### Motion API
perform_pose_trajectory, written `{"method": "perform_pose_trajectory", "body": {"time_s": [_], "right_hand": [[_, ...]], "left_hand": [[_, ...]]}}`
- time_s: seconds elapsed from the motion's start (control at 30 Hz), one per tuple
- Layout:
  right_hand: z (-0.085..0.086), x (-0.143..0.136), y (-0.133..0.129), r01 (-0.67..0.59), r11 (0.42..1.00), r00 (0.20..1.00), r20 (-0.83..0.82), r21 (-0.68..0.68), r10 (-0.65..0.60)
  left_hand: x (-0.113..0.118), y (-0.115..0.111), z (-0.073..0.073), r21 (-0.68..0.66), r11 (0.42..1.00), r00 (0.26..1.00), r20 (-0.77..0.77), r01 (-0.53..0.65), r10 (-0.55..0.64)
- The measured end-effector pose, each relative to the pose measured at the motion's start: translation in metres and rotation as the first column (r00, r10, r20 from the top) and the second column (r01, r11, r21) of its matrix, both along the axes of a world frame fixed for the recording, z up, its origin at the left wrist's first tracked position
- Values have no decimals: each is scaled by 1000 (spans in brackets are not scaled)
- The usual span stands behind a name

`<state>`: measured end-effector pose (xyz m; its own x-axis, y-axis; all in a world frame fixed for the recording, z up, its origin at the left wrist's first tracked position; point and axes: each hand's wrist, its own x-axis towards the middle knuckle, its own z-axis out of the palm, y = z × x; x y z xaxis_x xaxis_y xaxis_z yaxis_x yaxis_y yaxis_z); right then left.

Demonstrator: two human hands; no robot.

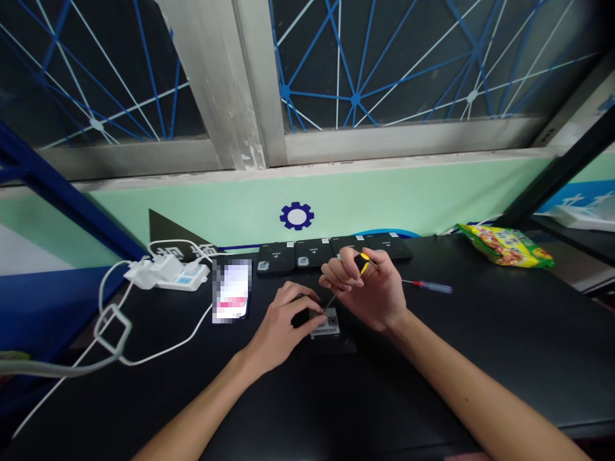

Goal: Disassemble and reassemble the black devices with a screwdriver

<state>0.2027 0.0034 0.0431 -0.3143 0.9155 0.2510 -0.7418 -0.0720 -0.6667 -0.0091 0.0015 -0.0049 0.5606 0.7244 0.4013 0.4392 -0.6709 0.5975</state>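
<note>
A black and yellow screwdriver (pixel 362 261) is gripped in my right hand (pixel 369 288), its handle end showing between the curled fingers. Its thin shaft slants down to the left, toward a small dark device (pixel 327 328) that carries a silver-white label with printed codes. My left hand (pixel 288 317) is closed at the left side of this device, thumb and fingertips gathered at its upper left part, beside the screwdriver tip. The fingers cover where the tip meets the device. Against the black table, the device's full outline is hard to make out.
Several flat black boxes (pixel 275 258) stand in a row along the wall. A lit phone (pixel 233 291) and a white power strip (pixel 185 277) with looping cables lie to the left. On the right are a blue-handled screwdriver (pixel 435 287) and a green-yellow snack bag (pixel 509 245).
</note>
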Motion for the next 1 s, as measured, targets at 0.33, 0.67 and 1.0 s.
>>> {"method": "perform_pose_trajectory", "body": {"time_s": [0.33,0.67,1.0], "right_hand": [[-2,5,5,23,999,999,-28,-31,-24],[-6,1,7,-79,996,996,-39,-30,78],[-9,1,8,-89,996,996,-17,-18,88]], "left_hand": [[-13,10,4,37,998,999,-4,-49,49],[-13,13,0,10,969,960,140,-248,244],[-13,12,0,74,955,954,112,-287,278]]}}
